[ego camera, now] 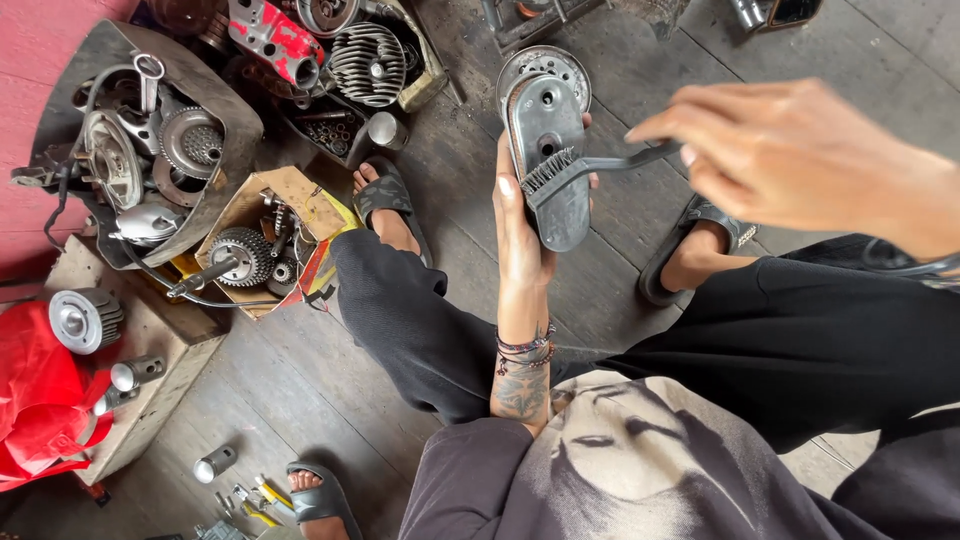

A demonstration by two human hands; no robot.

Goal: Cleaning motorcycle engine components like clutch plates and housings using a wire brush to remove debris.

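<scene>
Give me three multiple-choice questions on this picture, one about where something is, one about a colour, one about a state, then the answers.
1. Where is the cardboard box of gears?
A. on the floor left of the person's knee
B. on the person's lap
C. in the right hand

2. What colour is the cloth at the left edge?
A. blue
B. red
C. white

3. How is the metal cover held?
A. flat on the floor
B. upright in the left hand
C. hung from a hook

Answers:
1 A, the box sits on the planks beside the dark trouser leg.
2 B, it is bright red.
3 B, the left hand grips its lower end while the right hand holds a wire brush against it.
</scene>
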